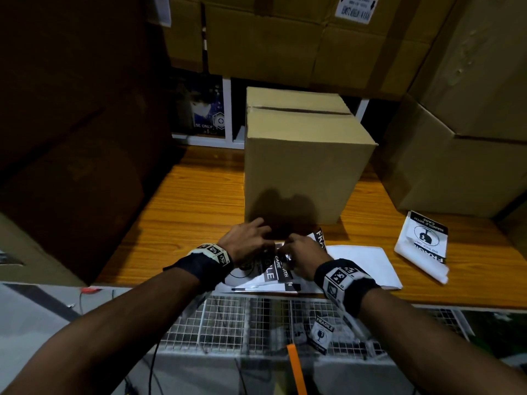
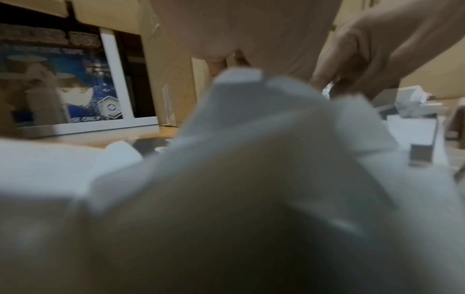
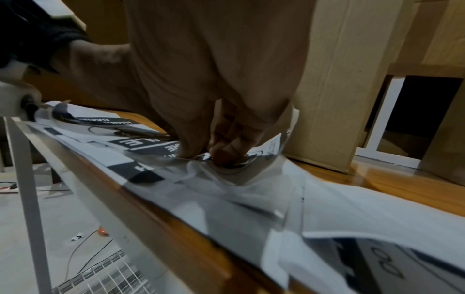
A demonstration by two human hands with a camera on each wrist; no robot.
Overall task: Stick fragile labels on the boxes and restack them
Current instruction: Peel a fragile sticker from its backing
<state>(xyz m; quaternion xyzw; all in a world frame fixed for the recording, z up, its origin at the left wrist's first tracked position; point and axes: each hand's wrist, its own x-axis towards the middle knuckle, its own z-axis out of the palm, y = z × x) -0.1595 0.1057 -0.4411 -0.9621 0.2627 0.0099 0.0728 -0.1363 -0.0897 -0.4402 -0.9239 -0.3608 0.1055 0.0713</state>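
The cardboard box point(image 1: 305, 158) stands upright on the wooden table point(image 1: 199, 195), straight ahead of me and just behind my hands, its top flaps closed and its near face bare of any label. I judge it light for its bulk but awkward: the walls are stiff and smooth, so when I restack it I should take it low on two opposite sides with flat palms, not by the flaps.

In front of the box, at the table's near edge, lies the pile of label sheets point(image 1: 362, 260), white paper with black FRAGILE print. More labels point(image 1: 425, 243) sit folded well off to my right. Paper like this is thin, floppy and creases easily, and I expect the adhesive side to grab whatever it touches.

My left hand point(image 1: 245, 240) rests curled over the sheets; whether its fingers pinch anything I cannot tell, since the left wrist view is a blur of white paper.

My right hand point(image 3: 208, 119) has thumb and fingertips point(image 3: 224, 153) pinched on the lifted, glossy edge of one label point(image 3: 266, 159), which curls up away from its backing. The best hold is this corner alone, touching as little of the sticky face as possible and peeling slowly, so it neither tears nor folds onto itself.
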